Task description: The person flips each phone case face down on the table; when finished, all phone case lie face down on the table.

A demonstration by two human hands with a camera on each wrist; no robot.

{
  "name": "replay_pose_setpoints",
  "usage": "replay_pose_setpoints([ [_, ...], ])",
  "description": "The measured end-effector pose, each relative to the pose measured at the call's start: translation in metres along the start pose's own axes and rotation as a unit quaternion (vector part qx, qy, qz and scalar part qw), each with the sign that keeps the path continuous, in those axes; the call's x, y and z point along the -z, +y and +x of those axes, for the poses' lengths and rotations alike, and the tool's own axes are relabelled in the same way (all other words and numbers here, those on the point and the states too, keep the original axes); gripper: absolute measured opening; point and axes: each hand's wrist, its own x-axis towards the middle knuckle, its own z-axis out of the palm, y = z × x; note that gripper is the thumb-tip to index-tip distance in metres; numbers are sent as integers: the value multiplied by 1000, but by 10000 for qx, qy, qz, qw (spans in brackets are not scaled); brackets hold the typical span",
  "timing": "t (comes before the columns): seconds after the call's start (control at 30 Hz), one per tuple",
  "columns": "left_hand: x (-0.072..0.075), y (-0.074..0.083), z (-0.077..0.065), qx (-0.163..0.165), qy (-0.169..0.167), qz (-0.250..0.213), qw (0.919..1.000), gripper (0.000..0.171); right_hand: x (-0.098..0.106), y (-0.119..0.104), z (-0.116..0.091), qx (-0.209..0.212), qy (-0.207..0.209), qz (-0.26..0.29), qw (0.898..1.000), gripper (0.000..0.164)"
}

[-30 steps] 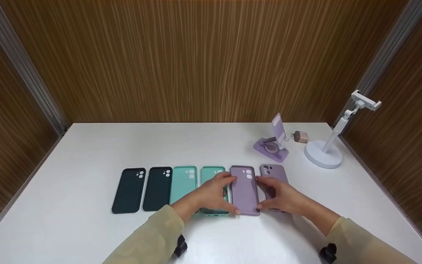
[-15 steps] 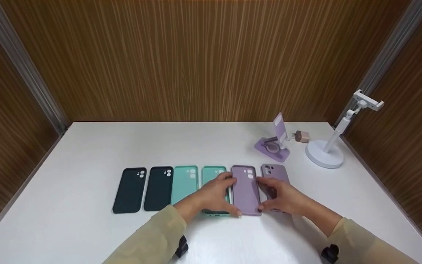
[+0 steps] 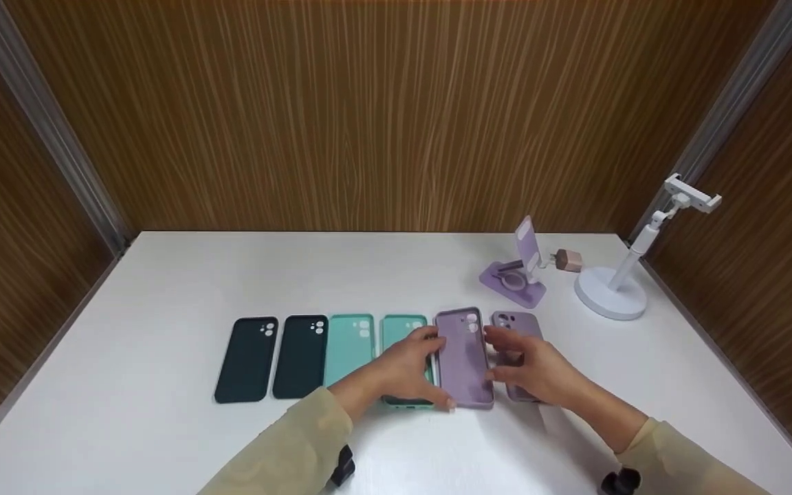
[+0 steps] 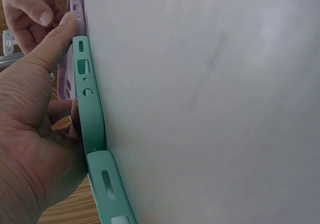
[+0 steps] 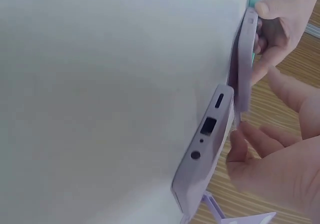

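Observation:
A light purple phone case (image 3: 461, 364) lies inner side up, its right side tilted off the table in the right wrist view. My left hand (image 3: 406, 368) grips its left side, with the thumb by the near left corner. That hand arches over a mint green phone case (image 4: 90, 104). At the purple case's right edge is my right hand (image 3: 537, 364), thumb and fingers spread apart. Its fingertips are close to the edge; contact is unclear. Beneath the right hand lies a darker purple phone case (image 5: 205, 149), back up, partly hidden.
Left in the row are another mint green case (image 3: 349, 347) and two black cases, one (image 3: 302, 357) beside the other (image 3: 248, 361). Behind, at right, stand a purple folding phone stand (image 3: 516, 282), a pinkish charger plug (image 3: 568, 260) and a white phone stand (image 3: 610, 292).
The purple case's right side has come up slightly into a tilt. My right thumb has shifted away from the near corner, up along the edge. My left hand stays at its side.

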Motion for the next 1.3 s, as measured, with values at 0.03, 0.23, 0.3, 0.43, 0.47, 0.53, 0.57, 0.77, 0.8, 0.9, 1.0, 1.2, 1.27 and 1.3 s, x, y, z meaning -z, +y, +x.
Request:
replay_pose_setpoints([
  [0.03, 0, 0, 0, -9, 2, -17, 10000, 111, -1, 0, 0, -62, 59, 249, 9997, 72],
  [0.23, 1, -2, 1, 23, 16, -186, 9998, 111, -8, 4, 2, -553, 394, 1719, 9828, 73],
  [0.3, 1, -2, 1, 76, -4, -235, 9997, 111, -10, 5, 4, -703, 551, 2045, 9748, 74],
  [0.43, 1, -3, 2, 159, -53, -308, 9994, 112, -13, 8, 7, -858, 772, 2538, 9603, 73],
  [0.47, 1, -3, 2, 170, -63, -341, 9993, 112, -14, 8, 8, -891, 788, 2646, 9570, 73],
  [0.53, 1, -3, 2, 167, -71, -422, 9989, 112, -13, 9, 10, -952, 747, 2891, 9496, 73],
  [0.57, 1, -3, 3, 163, -76, -460, 9988, 112, -13, 9, 10, -990, 687, 3004, 9462, 73],
  [0.77, 3, -1, 5, 168, -92, -565, 9982, 107, -8, 8, 9, -1266, 200, 3544, 9263, 74],
  [0.8, 4, -1, 5, 176, -105, -605, 9980, 105, -7, 7, 8, -1308, 154, 3583, 9243, 74],
  [0.9, 7, 3, 6, 214, -139, -680, 9974, 100, -7, 8, 7, -1425, 171, 3602, 9217, 74],
  [1.0, 12, 10, 5, 287, -1, -789, 9965, 94, -9, 9, 6, -1497, 259, 3625, 9195, 75],
  [1.2, 13, 30, 4, 514, 717, -1402, 9862, 88, -9, 10, 5, -1536, 333, 3569, 9208, 76],
  [1.27, 10, 36, 5, 523, 792, -1850, 9781, 91, -8, 9, 5, -1546, 352, 3544, 9216, 75],
  [1.3, 8, 38, 5, 515, 790, -2061, 9740, 93, -8, 9, 4, -1544, 356, 3544, 9216, 76],
])
